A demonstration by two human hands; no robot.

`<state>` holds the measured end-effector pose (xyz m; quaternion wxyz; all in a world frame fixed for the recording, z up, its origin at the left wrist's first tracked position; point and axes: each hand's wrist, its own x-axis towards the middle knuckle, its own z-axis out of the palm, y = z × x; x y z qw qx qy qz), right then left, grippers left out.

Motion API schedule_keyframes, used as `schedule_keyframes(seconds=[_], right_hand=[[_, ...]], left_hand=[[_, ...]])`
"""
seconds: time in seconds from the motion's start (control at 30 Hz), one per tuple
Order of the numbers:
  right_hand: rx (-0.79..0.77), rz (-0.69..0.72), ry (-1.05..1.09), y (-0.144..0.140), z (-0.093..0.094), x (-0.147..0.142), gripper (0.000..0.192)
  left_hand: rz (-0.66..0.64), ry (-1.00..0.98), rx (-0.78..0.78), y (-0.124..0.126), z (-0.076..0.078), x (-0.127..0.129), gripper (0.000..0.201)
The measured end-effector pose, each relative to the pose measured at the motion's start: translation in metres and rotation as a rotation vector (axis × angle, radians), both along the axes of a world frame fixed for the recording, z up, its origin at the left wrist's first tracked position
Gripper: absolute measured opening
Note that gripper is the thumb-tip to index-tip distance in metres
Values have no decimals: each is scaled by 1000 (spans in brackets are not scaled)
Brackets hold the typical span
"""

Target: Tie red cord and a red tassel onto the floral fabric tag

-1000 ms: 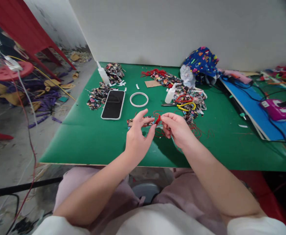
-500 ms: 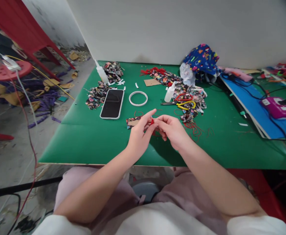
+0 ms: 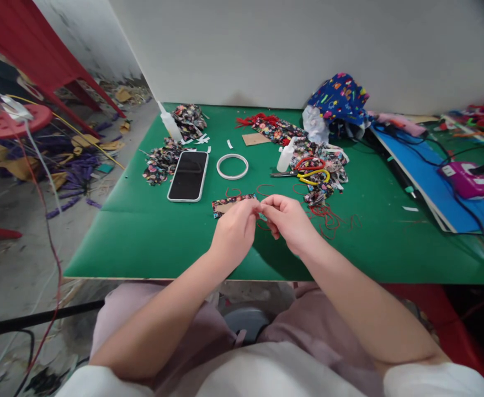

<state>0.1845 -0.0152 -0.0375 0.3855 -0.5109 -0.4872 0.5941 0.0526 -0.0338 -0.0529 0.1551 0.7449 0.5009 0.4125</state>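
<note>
My left hand point(image 3: 233, 234) and my right hand point(image 3: 289, 220) meet fingertip to fingertip above the green table point(image 3: 142, 237). Both pinch a small red cord piece, now almost hidden between the fingers. Just behind my left fingers lies a small floral fabric strip point(image 3: 227, 204). Loose red cords point(image 3: 326, 215) trail on the table to the right of my right hand.
A phone point(image 3: 189, 175) lies face up at left, with a white ring point(image 3: 232, 166) beside it. Scissors point(image 3: 308, 175), a small white bottle point(image 3: 285, 157) and fabric scraps point(image 3: 161, 161) sit behind. A blue board point(image 3: 424, 187) and a pink device point(image 3: 467, 181) are at right.
My left fingers have closed from spread to pinched against my right fingers. The red piece, plainly visible a second ago, is now mostly covered. Both hands shifted slightly nearer.
</note>
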Motion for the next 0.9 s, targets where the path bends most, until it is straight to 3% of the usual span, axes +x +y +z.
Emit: schedule_keyframes(seconds=[0.17, 0.53, 0.77, 0.9], right_hand=[[-3, -9, -12, 1, 0, 1, 11], [63, 31, -33, -1, 3, 2, 20], [-86, 28, 53, -2, 9, 3, 20], [-91, 28, 89, -2, 11, 4, 20]], left_hand=[[19, 113, 51, 2, 3, 0, 14], [16, 71, 127, 4, -1, -8, 24], [6, -41, 25, 5, 8, -8, 19], [-9, -99, -45, 5, 14, -10, 17]])
